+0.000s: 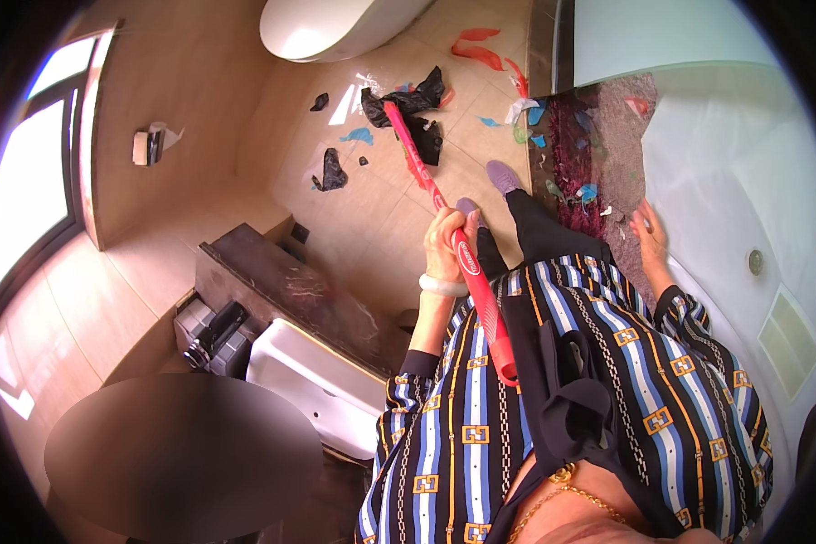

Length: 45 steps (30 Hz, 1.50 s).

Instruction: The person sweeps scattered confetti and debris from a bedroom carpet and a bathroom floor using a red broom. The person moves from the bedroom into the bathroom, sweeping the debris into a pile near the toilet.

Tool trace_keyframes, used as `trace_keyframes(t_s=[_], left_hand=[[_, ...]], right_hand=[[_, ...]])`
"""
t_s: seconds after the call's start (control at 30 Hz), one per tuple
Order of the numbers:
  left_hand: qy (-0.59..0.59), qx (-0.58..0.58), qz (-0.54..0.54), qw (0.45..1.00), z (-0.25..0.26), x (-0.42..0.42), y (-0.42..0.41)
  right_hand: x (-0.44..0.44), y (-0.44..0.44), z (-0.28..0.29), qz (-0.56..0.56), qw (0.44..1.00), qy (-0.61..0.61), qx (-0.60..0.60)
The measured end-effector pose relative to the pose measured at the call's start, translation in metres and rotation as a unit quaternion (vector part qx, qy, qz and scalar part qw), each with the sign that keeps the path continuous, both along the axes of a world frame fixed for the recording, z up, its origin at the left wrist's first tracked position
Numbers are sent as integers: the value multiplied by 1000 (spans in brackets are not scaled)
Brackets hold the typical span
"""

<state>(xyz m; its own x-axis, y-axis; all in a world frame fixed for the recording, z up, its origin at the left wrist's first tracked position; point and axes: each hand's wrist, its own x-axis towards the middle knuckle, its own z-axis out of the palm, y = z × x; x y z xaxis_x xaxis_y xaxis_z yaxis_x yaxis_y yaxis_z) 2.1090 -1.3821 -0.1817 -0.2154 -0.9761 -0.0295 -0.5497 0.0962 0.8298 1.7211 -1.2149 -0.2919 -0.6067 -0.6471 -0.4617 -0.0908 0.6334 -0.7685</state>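
My left hand [447,241] is closed around a red pole handle [472,262] that bears printed writing. The pole slopes away over the tiled floor, and its hollow near end lies close to my shirt. Its far end meets a heap of crumpled black plastic film [418,95]; whatever head it carries cannot be made out. Scraps of blue plastic [358,136] and another piece of black film [331,170] lie on the tiles nearby. My right hand [648,233] hangs by the grey and dark-red rug [625,149], its fingers apart and holding nothing.
Red plastic strips [479,51] lie on the far floor, near a white rounded fixture [313,30]. At left are a dark stone counter [292,285] and a white washbasin [340,381]. A large white surface with a drain [756,262] borders the right side.
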Motion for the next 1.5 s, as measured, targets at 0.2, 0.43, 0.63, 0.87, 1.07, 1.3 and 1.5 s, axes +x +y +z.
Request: trace_keyframes(t_s=[0.2, 0.43, 0.63, 0.87, 1.07, 1.3, 1.5], left_hand=[[-12, -11, -22, 1000, 8, 3, -5], [-2, 51, -55, 997, 27, 24, -22], [6, 82, -75, 994, 37, 23, -25], [92, 161, -2, 983, 80, 5, -26], [153, 215, 21, 964, 106, -35, -31], [225, 361, 11, 905, 132, -75, 1], [206, 322, -35, 923, 135, -74, 2]], right_hand=[[-9, 5, -16, 15, 999, 35, 5], [-11, 2, -16, 11, 998, 64, -3], [-19, 26, -20, -6, 998, 64, 2], [-53, 14, -21, 17, 999, 37, 1], [-32, 3, -69, -64, 981, 17, 180], [165, -108, -18, -102, 755, -630, 149], [157, -32, -72, 22, 934, -355, -36]])
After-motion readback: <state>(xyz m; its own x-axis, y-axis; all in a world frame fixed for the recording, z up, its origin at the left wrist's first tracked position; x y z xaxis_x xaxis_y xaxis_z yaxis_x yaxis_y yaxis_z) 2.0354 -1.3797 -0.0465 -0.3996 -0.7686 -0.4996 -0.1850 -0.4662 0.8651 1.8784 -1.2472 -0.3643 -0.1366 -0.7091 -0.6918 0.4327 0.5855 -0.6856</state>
